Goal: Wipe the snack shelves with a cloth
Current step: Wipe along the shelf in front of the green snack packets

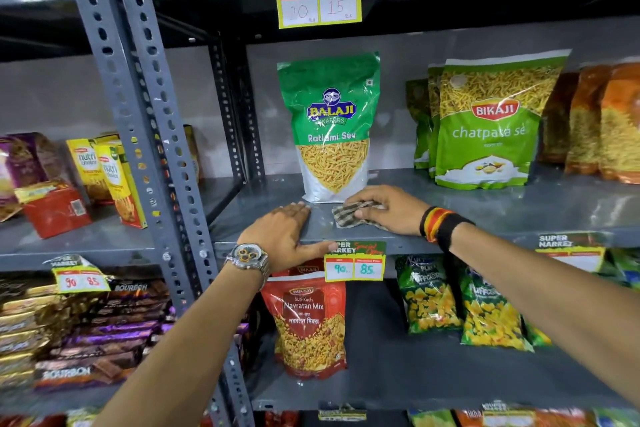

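Head view. Grey metal shelf (450,198), middle tier: bare strip along its front edge, stock standing behind.

Cloth (349,215): checked, crumpled, lying on the shelf near the front edge, just in front of the Balaji sev pouch (330,125).

Right hand (388,208): palm down on the cloth, fingers together and curled over it, pinning it to the metal.

Left hand (287,236): flat on the shelf just beside the cloth, fingers together and extended, thumb hooked over the front edge beside the price tag (355,262); holds nothing.

Bikaji pouches (485,125): upright toward the right, set back from the edge.

Step in hand, judged: wiping the open strip. Advice: keep the palm flat, sweep parallel to the front edge, stop short of the Balaji sev pouch or steady it with the free hand, since light pouches tip easily.
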Demonstrator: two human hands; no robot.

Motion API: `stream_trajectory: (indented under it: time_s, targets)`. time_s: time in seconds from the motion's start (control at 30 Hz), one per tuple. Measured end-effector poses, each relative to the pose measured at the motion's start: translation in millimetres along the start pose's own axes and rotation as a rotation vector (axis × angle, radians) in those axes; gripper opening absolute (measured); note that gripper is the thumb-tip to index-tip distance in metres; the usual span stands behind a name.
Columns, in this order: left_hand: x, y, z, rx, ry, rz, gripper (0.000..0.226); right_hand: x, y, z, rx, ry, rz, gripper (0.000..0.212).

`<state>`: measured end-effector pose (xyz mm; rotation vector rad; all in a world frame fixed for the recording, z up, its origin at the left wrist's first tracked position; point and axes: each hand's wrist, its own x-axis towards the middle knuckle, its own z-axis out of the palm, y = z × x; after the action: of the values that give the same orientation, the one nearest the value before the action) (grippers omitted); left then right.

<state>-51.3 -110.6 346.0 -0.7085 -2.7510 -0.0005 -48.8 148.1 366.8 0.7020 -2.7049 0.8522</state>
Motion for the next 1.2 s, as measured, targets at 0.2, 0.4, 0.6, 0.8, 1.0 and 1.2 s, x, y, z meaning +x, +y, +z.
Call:
stream_trajectory:
  time_s: [0.2, 0.4, 0.6, 0.8, 1.0, 1.2]
  targets:
    - [2.6, -2.7, 2.8, 0.002, 0.03, -0.008, 0.119, -27.6, 6.4, -37.1, 0.061, -0.049, -0.025, 0.031]
    - [-0.8, 1.4, 1.1, 0.011, -0.015, -0.011, 0.114, -19.6, 30.1, -28.2, -0.1, 0.035, 0.085, 0.029]
    - [1.6, -0.1, -0.9, 0.008, 0.001, 0.003, 0.111, -28.3, 23.2, -42.2, 0.01, -0.008, 0.011, 0.03]
    - [0.2, 0.6, 0.0, 0.002, -0.006, 0.007, 0.117, -7.0, 48.4, -31.1, -0.177, 0.097, 0.163, 0.032]
    - [-1.9, -2.5, 4.7, 0.016, 0.037, 0.082, 0.111, -71.5, 11.0, -41.5, -0.058, -0.076, -0.004, 0.028]
    - [19.2, 37.5, 0.5, 0.033, 0.16, 0.324, 0.087, -44.0, 54.6, -80.8, 0.021, 0.267, 0.199, 0.031]
